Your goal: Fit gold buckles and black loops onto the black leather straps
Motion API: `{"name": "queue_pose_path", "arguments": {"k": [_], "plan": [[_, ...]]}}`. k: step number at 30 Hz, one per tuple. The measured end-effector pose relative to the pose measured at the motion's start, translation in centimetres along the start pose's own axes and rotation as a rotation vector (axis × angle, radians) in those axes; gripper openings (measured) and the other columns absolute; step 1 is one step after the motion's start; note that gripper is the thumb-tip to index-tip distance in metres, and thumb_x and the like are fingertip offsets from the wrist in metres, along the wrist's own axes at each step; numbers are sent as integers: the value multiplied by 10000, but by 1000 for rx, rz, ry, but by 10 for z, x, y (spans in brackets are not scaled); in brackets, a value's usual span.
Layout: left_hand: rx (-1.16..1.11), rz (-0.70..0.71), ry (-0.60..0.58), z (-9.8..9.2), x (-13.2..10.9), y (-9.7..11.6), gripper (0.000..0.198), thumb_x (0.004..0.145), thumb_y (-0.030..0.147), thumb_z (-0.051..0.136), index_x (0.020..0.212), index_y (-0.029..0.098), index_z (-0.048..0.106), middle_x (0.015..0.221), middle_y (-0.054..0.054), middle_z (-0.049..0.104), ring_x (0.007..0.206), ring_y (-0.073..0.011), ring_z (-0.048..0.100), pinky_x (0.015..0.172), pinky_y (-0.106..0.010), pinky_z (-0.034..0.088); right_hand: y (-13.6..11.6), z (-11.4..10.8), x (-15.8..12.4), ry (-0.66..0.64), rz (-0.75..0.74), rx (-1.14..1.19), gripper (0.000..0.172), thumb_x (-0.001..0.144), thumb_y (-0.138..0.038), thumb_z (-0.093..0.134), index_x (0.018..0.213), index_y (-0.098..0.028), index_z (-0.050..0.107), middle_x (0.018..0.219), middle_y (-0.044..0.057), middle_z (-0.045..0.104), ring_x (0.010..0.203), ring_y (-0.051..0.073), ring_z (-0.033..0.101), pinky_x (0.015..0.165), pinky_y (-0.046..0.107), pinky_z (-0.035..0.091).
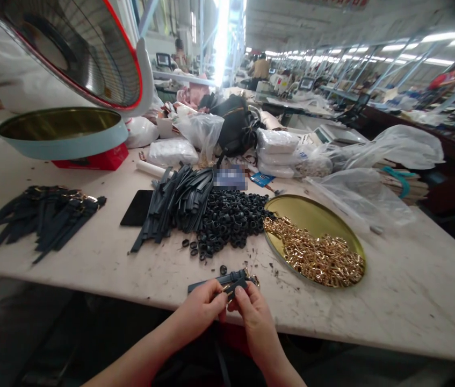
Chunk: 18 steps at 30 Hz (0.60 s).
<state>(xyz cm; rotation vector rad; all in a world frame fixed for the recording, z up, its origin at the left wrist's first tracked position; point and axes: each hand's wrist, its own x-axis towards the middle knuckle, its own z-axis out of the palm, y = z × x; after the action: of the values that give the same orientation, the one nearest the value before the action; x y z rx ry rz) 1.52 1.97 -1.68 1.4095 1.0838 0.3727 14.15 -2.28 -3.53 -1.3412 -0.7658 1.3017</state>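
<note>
At the table's front edge, my left hand pinches a small gold buckle. Close beside it, my right hand is closed with its thumb pressed on a dark strap at the buckle. A dark strip hangs below my hands, and my fingers hide part of the join. Just behind them lies a finished-looking strap with gold hardware. Beyond that is a heap of small black loops, with a pile of loose black straps to its left.
On the right, a round gold tray holds many gold buckles. Buckled straps lie at left. A fan and a blue-rimmed tin lid stand behind them. Plastic bags and packets line the back.
</note>
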Motion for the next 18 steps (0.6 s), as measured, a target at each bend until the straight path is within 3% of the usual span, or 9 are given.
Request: {"name": "queue_pose_path", "arguments": {"k": [6, 13, 18], "plan": [[-108, -13, -70, 4, 4, 1, 210, 802, 369, 392, 770, 170, 450, 609, 41, 562, 356, -42, 355, 360, -161, 278, -5, -7, 3, 101, -118, -248, 236, 771, -412, 527, 745, -177, 546, 591, -14, 563, 554, 131, 520, 553, 242, 407], [-76, -20, -42, 9, -2, 8, 231, 802, 371, 387, 758, 160, 468, 569, 44, 534, 370, -51, 345, 368, -171, 262, -12, -7, -5, 0, -12, -103, 242, 801, -400, 484, 791, -170, 559, 630, -14, 557, 571, 124, 501, 561, 240, 412], [88, 82, 62, 11, -14, 12, 220, 805, 331, 395, 688, 167, 484, 589, 35, 542, 513, -90, 455, 496, -196, 341, -7, -11, -19, 104, -202, -264, 188, 779, -364, 528, 762, -181, 567, 706, 9, 596, 677, 153, 536, 646, 260, 411]]}}
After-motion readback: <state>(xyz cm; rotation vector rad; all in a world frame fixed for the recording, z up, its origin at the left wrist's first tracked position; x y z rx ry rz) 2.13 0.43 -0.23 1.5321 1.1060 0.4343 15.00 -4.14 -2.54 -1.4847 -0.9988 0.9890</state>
